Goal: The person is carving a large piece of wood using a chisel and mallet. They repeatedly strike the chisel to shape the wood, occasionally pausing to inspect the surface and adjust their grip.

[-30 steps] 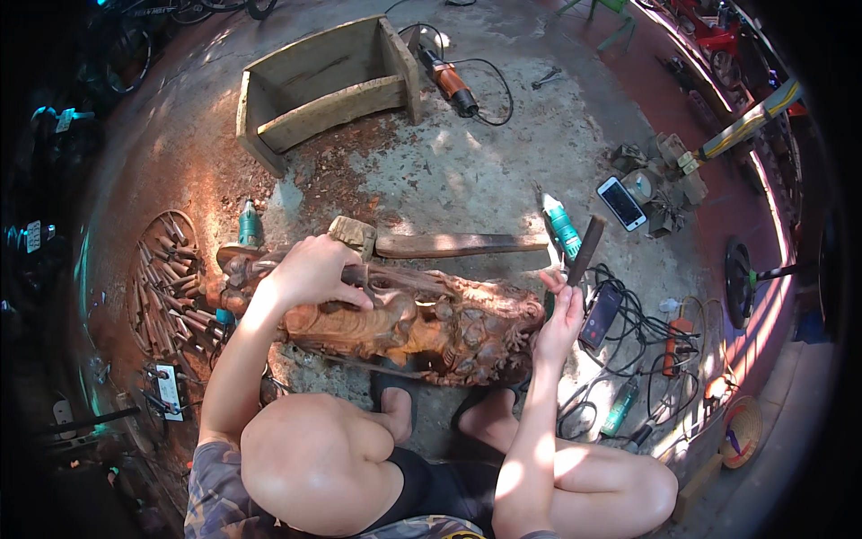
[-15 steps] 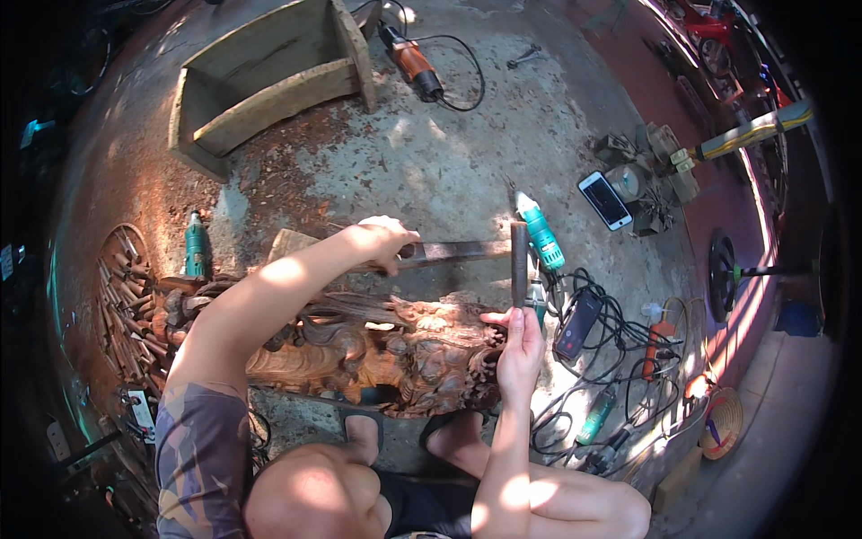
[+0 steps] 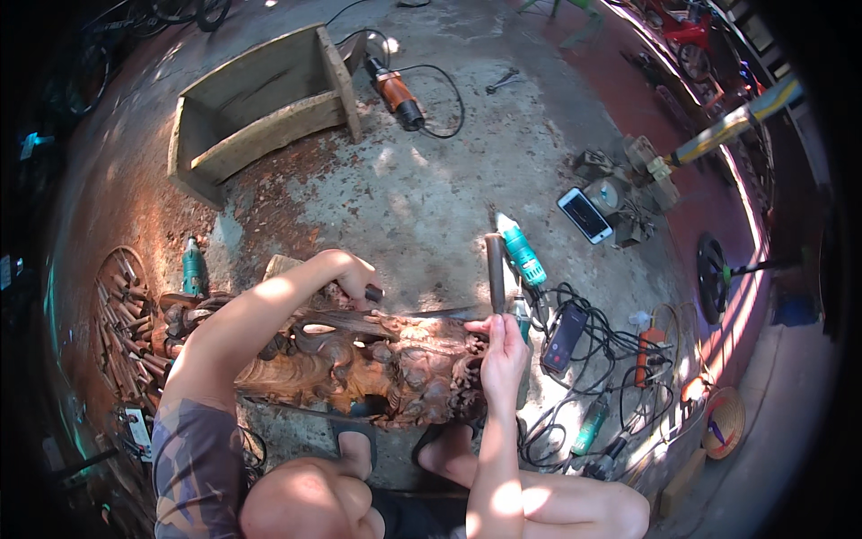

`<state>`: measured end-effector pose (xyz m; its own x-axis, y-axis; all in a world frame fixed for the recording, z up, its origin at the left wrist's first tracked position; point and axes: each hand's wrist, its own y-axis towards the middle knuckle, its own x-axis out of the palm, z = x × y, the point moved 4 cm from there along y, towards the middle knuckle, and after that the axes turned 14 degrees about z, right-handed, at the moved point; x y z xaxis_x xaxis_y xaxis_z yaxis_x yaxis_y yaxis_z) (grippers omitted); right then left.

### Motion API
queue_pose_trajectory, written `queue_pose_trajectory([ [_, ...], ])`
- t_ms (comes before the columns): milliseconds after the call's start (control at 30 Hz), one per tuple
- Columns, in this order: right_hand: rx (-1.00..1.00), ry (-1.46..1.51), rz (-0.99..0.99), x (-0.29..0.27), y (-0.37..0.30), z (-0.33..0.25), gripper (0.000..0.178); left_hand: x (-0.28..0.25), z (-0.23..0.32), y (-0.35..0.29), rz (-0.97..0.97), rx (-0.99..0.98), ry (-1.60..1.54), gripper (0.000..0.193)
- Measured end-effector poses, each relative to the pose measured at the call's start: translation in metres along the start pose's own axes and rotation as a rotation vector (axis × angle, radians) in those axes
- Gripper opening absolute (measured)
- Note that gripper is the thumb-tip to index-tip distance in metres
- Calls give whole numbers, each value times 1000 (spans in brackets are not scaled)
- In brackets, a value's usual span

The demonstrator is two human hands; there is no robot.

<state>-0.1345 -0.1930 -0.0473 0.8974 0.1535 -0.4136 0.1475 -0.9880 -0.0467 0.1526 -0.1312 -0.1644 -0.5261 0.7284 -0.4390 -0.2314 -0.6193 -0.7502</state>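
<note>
A brown wood carving (image 3: 305, 368) with deep relief lies crosswise in front of my feet. My left hand (image 3: 353, 277), above its far edge, is closed around a dark bar; only the bar's short end (image 3: 373, 293) shows clearly beside the fingers. At the carving's right end, my right hand (image 3: 505, 350) grips a dark round tool handle (image 3: 496, 269), which points away from me. It looks like a chisel's handle, but no blade can be made out. A green power tool (image 3: 523, 256) lies just beyond this handle.
Tangled black cables (image 3: 611, 346) and a dark phone (image 3: 565, 339) lie on the right. Farther off are a white phone (image 3: 585, 216), an orange power tool (image 3: 395, 92) and a wooden trough (image 3: 260, 135). A round basket of wooden-handled tools (image 3: 121, 314) stands left, near another green tool (image 3: 192, 271).
My left hand has moved left and down toward the carving; the bar that stretched toward the right is now mostly out of sight. My right hand keeps its grip, and the view has shifted slightly.
</note>
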Motion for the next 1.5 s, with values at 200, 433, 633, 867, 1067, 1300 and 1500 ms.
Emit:
queue_pose_trajectory([
  [200, -11, -8, -24, 10, 22, 11, 30, -55, 46, -78, 663, 125, -174, 41],
  [433, -29, 26, -1, 15, 28, 25, 29, -41, 115, -165, 1218, -24, -45, 33],
  [633, 73, 641, 7, -45, -8, -25, 21, 37, 210, -197, 1390, 399, -29, 25],
  [867, 80, 373, -61, -85, -88, -45, 20, 93, 212, -192, 1683, 610, -81, 26],
  [1067, 15, 311, -114, -68, -110, -50, 28, 110, 182, -196, 1784, 554, -185, 31],
  [1300, -133, 288, -181, -56, -122, -71, 29, 112, 166, -197, 1901, 510, -249, 32],
  [1500, -359, 13, -135, -41, -154, -70, 34, 113, 158, -200, 1965, 590, -372, 28],
])
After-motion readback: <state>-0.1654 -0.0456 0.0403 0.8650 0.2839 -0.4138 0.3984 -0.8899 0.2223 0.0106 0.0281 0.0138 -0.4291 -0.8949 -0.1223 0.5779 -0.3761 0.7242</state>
